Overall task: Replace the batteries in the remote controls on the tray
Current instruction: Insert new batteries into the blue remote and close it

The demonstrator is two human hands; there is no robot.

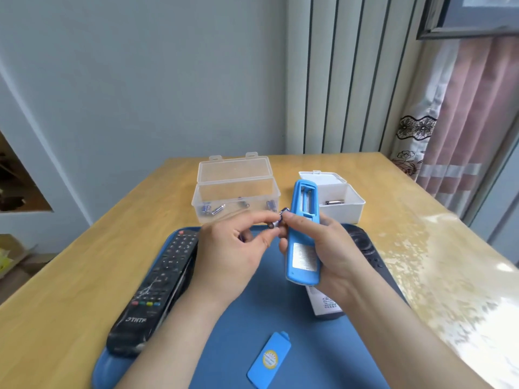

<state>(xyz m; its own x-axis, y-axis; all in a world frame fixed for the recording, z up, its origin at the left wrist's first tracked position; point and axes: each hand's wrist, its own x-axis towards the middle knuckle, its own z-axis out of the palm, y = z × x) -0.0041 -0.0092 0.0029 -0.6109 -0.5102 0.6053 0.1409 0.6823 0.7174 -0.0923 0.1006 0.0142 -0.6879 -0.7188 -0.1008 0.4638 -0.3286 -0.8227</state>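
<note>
Two hands work above the tray (323,357): right grip (323,242) clasps the blue remote (303,234), compartment open at 12 o'clock; left grip (236,245) pinches a battery (276,222), which next needs aligning into the slot

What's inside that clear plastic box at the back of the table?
The clear box, its lid open, holds several small blue-and-silver batteries scattered on its floor. The left hand and the battery it holds cover part of the front wall, so an exact count is not possible.
</note>
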